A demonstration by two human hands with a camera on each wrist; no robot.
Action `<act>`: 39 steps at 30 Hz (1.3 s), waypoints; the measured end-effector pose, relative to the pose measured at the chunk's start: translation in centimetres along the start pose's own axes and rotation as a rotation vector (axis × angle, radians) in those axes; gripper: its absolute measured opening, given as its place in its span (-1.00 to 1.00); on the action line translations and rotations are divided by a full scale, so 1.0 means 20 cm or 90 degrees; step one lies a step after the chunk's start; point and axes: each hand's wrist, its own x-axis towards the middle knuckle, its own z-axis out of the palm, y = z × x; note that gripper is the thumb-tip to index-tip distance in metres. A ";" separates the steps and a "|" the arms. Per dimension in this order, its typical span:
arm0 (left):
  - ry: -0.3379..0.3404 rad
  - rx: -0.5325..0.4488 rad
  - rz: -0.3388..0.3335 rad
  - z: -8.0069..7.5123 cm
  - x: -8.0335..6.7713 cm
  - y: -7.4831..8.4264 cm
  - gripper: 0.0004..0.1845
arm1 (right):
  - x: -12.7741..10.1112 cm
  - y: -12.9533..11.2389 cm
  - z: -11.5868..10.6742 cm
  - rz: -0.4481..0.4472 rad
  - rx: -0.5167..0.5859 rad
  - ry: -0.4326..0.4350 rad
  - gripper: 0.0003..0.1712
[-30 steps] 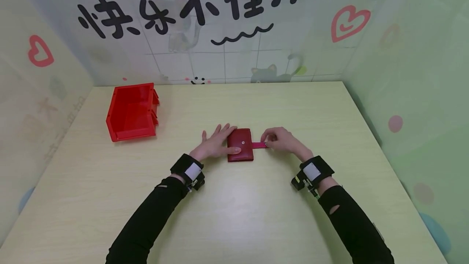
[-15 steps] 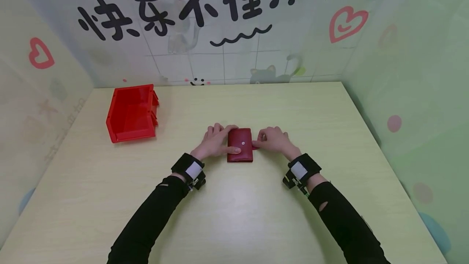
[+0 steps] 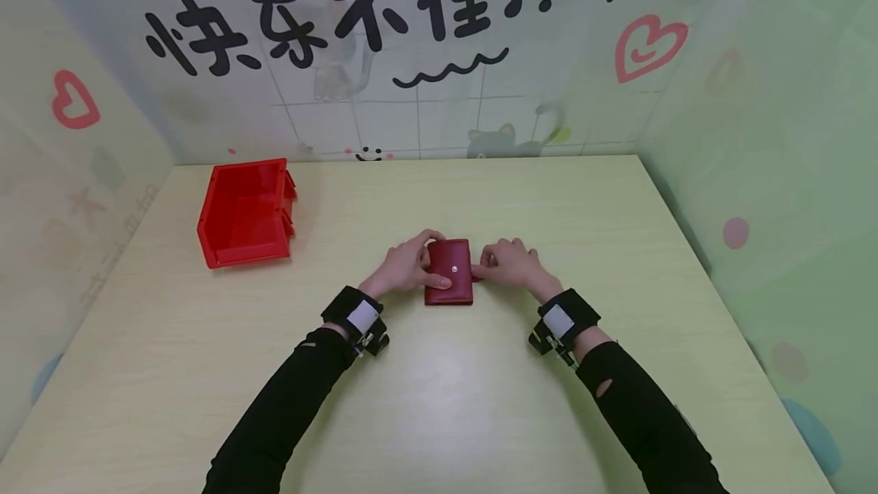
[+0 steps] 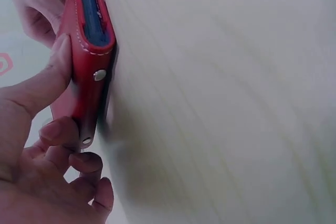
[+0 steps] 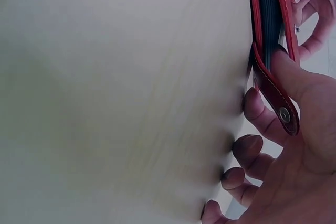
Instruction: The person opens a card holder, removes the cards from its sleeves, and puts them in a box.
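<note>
The pale tabletop [image 3: 480, 402] carries a red bin [image 3: 245, 212] at ten o'clock, well apart from my work. At centre lies the red wallet [image 3: 449, 271], closed, flat on the tabletop, with a strap and snap stud on its right edge. My left hand [image 3: 405, 269] grips it from nine o'clock, thumb pressing the cover, fingers [image 4: 79, 163] curled at the edge. My right hand [image 3: 511, 264] comes in from three o'clock, fingers clamped on the strap. In my judgement, fastening well requires steady counter-pressure from the left and the stud squarely aligned. Both forearms converge low.
</note>
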 end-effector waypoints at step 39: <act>-0.083 -0.271 -0.034 -0.18 -0.17 -0.18 -0.43 | -0.02 -0.01 0.01 0.033 0.050 0.011 -0.50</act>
